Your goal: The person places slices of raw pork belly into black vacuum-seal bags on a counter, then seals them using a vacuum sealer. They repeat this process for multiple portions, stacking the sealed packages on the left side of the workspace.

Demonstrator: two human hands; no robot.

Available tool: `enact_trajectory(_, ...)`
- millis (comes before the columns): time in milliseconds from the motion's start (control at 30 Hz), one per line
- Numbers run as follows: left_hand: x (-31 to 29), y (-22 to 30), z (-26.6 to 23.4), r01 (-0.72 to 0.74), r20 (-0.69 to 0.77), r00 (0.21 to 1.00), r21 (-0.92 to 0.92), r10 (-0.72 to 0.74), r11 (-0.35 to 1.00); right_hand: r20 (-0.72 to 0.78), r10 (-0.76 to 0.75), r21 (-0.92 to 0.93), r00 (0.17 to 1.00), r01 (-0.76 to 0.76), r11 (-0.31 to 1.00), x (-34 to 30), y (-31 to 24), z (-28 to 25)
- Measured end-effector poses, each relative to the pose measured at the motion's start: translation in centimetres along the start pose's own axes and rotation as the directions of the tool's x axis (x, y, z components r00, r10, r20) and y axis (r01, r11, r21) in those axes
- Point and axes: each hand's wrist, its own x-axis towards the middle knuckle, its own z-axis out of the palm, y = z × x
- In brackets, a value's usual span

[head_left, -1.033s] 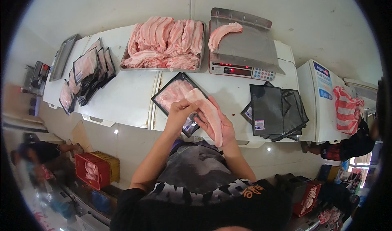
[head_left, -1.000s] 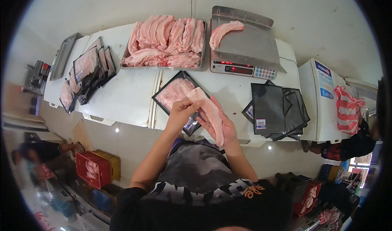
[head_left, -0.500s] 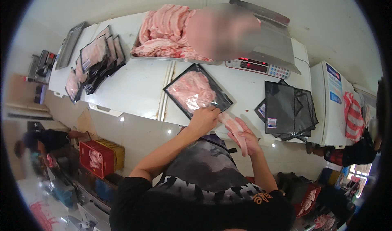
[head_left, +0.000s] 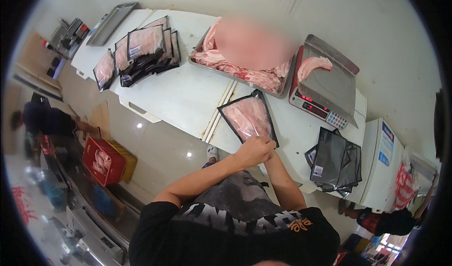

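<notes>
A clear-fronted, black-edged plastic bag [head_left: 248, 115] of pale pink sliced meat lies on the white surface in front of me. My left hand [head_left: 256, 149] is closed at the bag's near edge, fingers bent over its opening. Close against it is my right hand [head_left: 270, 157], mostly hidden behind the left or in the bag's mouth; its fingers do not show. To the right lies a stack of flat black bags [head_left: 332, 160]. Beyond my hands, a metal tray [head_left: 238, 74] is heaped with meat strips [head_left: 256, 79], partly blurred out.
A red-lit digital scale [head_left: 314, 107] at the right carries a curved meat strip [head_left: 314, 68] on its metal pan. Filled bags [head_left: 146, 44] are piled at the left near another metal tray [head_left: 113, 23]. A red crate [head_left: 101, 160] of meat stands on the floor, near another person [head_left: 49, 117].
The meat strip my right hand held has gone from sight, and that hand has moved left to the bag's mouth. The left hand stays at the bag. My view has shifted.
</notes>
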Motion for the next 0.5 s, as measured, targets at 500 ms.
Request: enact_trajectory(500,-1.7,-0.7,0.2,0.004,0.082,0.997,-0.092,0.003,0.996,0.132,-0.07,-0.524,0.989,0.129,0.842,-0.2,2.7,-1.7)
